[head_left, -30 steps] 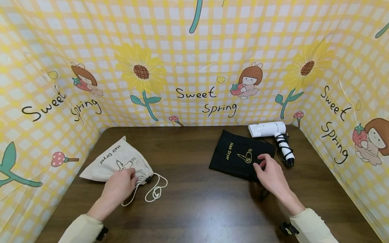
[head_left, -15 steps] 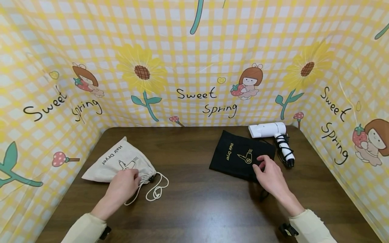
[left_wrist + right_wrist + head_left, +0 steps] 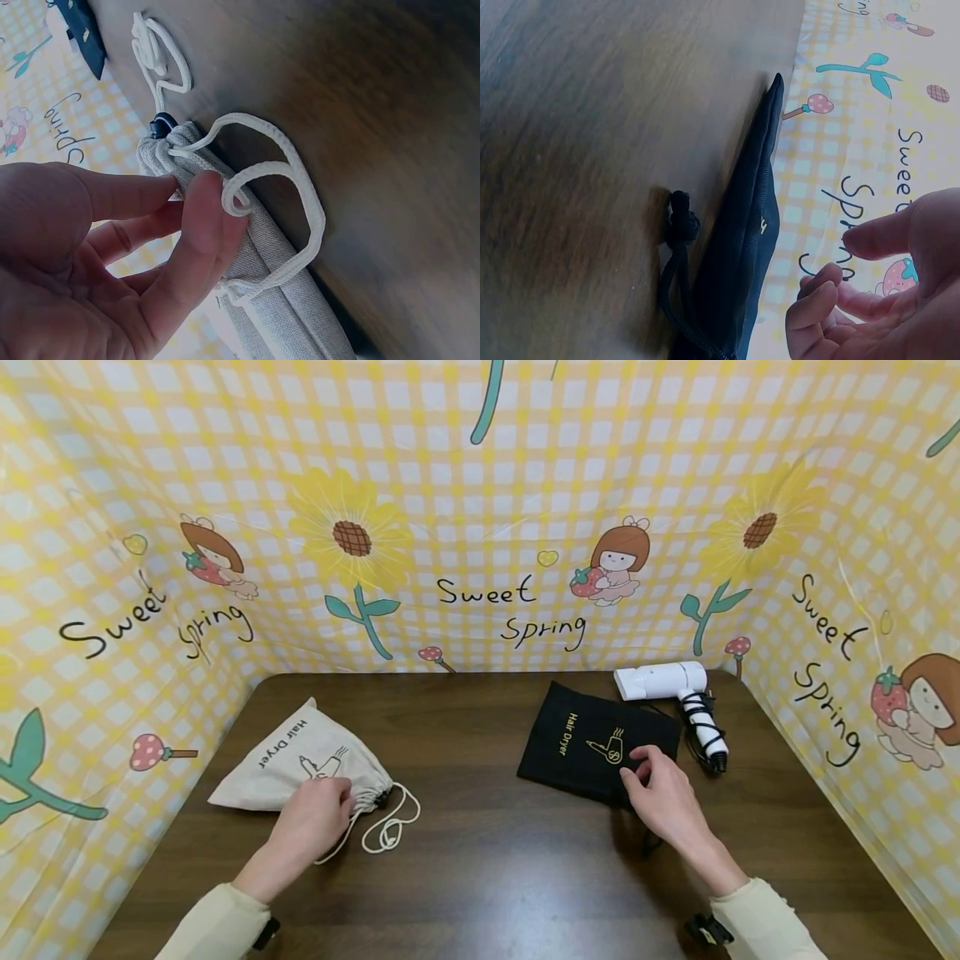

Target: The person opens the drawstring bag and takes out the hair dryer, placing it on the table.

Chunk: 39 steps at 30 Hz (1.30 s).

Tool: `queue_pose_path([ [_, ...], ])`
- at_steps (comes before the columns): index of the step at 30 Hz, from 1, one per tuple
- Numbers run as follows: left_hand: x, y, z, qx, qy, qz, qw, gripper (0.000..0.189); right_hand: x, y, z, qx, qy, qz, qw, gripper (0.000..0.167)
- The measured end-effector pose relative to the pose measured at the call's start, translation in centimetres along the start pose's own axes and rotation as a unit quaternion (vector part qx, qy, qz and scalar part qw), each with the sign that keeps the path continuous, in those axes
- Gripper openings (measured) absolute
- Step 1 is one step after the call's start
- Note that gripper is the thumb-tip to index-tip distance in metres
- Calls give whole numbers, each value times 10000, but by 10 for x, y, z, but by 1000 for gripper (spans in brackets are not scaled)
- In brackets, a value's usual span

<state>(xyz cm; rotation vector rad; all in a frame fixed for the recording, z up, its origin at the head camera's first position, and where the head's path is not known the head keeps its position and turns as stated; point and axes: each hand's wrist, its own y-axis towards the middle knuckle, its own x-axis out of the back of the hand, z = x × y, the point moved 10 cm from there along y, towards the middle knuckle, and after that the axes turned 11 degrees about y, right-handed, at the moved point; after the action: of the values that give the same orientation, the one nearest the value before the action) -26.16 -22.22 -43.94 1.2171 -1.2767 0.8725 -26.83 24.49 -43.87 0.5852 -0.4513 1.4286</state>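
Note:
On the left of the table lies a beige drawstring bag (image 3: 258,777) printed "Hair Dryer", its mouth gathered and its white cord (image 3: 388,835) trailing right. My left hand (image 3: 311,820) pinches its cloth near the gathered mouth; thumb and forefinger almost meet there in the left wrist view, beside a cord loop (image 3: 315,217). A flat black drawstring bag (image 3: 551,739) with gold "Hair Dryer" print lies on the right. Over its near right corner is my right hand (image 3: 671,797), fingers loosely bent and holding nothing. The bag's knotted black cord (image 3: 681,229) rests on the table.
A white hair dryer (image 3: 663,681), black cable wound round its handle, lies at the back right behind the black bag. The brown wooden table (image 3: 465,760) is enclosed at the back and sides by yellow checked cloth (image 3: 480,527).
The beige bag has slid slightly to the right, together with my left hand and the trailing cord. My right hand has barely shifted. The black bag and hair dryer stay in place.

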Motion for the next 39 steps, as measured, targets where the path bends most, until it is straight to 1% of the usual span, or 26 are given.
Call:
queue_pose_path([
  [5,-2,0,-1,35,-13,26,10000,38,-2,0,-1,-36,-12,39,10000,34],
  [11,-2,0,-7,-62,31,-41,10000,40,-3,0,0,-31,-1,32,10000,33],
  [19,-2,2,-14,-83,-6,51,10000,40,-7,0,-1,-108,66,127,9998,33],
  [30,0,2,-16,-111,-13,35,9999,43,-9,0,1,-40,83,135,9999,32],
  [39,-2,4,-24,-266,-8,-11,9996,43,-11,1,3,64,84,114,9999,30],
])
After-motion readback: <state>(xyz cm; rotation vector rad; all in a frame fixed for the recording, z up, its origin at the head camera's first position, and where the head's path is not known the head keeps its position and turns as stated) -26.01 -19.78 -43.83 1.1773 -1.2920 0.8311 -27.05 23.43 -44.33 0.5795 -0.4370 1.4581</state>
